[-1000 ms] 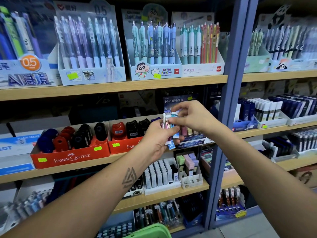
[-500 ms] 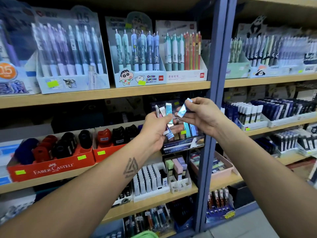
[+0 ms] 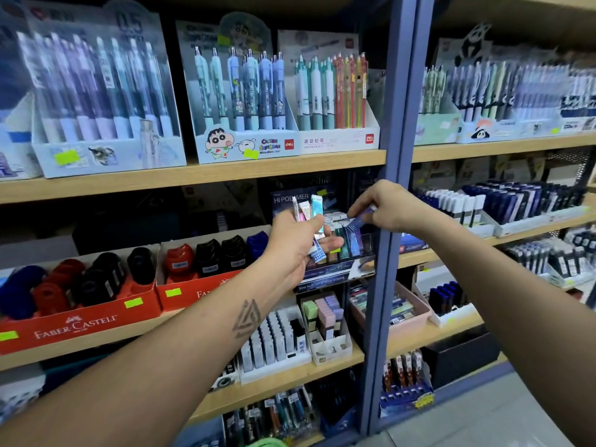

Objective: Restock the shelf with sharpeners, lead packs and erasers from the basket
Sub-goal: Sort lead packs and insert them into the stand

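Lead packs held at mid shelf, both hands up.
L hand [image 3: 298, 245]: fan of lead packs [image 3: 309, 209] is gripped btw thumb & curled fingers. R hand [image 3: 392, 208], at 3 o'clock of it: one blue pack [image 3: 358, 221] is pinched, tilted, just above display box [image 3: 338, 272]. Basket rim [image 3: 264, 442] is seen at 6 o'clock.

Two bare forearms in view, no sleeves visible up to frame edge. No watch, bracelets or rings seen. Left forearm [image 3: 180, 356]: dark tattoo [image 3: 246, 319] on inner side below wrist, interlocked triangle outline, geometric, point twd hand. Right forearm [image 3: 503, 279]: no markings seen. Left hand [image 3: 295, 241] & right hand [image 3: 392, 208] ungloved. Nails short, detail too blurred to tell more.
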Tool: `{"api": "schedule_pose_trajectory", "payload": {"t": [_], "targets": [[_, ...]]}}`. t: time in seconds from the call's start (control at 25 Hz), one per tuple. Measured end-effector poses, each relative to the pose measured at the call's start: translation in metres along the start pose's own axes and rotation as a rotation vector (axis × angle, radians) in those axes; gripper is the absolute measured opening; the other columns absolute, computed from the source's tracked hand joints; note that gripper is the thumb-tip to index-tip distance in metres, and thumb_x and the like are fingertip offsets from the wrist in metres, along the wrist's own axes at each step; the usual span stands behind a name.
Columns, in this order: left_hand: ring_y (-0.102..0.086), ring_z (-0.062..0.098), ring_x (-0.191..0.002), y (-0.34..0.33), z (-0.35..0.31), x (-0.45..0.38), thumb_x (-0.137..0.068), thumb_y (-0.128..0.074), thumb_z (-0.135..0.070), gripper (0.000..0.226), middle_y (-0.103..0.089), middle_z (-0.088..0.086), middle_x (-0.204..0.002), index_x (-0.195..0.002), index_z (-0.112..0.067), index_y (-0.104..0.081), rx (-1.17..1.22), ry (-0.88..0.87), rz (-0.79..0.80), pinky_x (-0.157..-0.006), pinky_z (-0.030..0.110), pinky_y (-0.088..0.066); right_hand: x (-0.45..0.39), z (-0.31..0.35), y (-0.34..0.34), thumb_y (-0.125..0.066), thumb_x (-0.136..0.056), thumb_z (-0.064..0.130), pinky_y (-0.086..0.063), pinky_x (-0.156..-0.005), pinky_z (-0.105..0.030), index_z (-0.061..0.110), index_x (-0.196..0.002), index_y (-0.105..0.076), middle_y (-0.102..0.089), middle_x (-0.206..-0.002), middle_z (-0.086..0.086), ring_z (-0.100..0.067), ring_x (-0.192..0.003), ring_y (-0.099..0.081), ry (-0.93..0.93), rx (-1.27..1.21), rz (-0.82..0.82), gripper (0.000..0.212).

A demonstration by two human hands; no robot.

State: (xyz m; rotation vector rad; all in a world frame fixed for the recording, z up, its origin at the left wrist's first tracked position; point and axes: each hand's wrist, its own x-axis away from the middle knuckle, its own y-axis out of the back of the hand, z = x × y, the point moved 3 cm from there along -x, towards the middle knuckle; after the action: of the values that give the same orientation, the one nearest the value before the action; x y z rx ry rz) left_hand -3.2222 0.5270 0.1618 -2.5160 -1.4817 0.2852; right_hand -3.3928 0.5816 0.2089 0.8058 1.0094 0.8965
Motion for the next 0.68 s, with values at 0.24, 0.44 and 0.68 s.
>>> {"api": "schedule_pose_trajectory", "payload": {"t": [0.24,0.44,0.68], "targets": [[-0.069,0.027,-0.053,0.003,0.003,0.002,-0.100,-0.053,0.000,0.024,-0.060,0.016,-0.080,-0.123,0.003,-0.049,-0.007,0.010,0.019,-0.067,0.040,-0.061,-0.010,0.006,0.010,-0.087,-0.073,0.012,-0.041,-0.072,-0.024,0.015,-0.092,-0.066,-0.062,-0.084,0.002,-0.019,-0.086,-0.060,0.052,0.147,0.016,0.029],[-0.069,0.030,-0.056,0.005,0.005,0.001,-0.099,-0.054,-0.001,0.025,-0.060,0.017,-0.083,-0.124,0.003,-0.049,-0.016,0.009,0.027,-0.063,0.040,-0.063,-0.015,0.008,0.009,-0.086,-0.074,0.007,-0.050,-0.075,-0.027,0.018,-0.087,-0.067,-0.066,-0.077,0.003,-0.019,-0.083,-0.067,0.062,-0.005,-0.055,0.025],[-0.069,0.030,-0.056,0.005,0.009,0.004,-0.099,-0.055,-0.001,0.022,-0.063,0.017,-0.080,-0.120,0.002,-0.051,-0.017,0.026,0.052,-0.063,0.039,-0.063,-0.015,-0.003,-0.011,-0.080,-0.080,0.006,-0.049,-0.081,-0.025,0.010,-0.107,-0.075,-0.072,-0.095,-0.005,-0.016,-0.089,-0.065,0.054,0.031,-0.014,0.027]]}}
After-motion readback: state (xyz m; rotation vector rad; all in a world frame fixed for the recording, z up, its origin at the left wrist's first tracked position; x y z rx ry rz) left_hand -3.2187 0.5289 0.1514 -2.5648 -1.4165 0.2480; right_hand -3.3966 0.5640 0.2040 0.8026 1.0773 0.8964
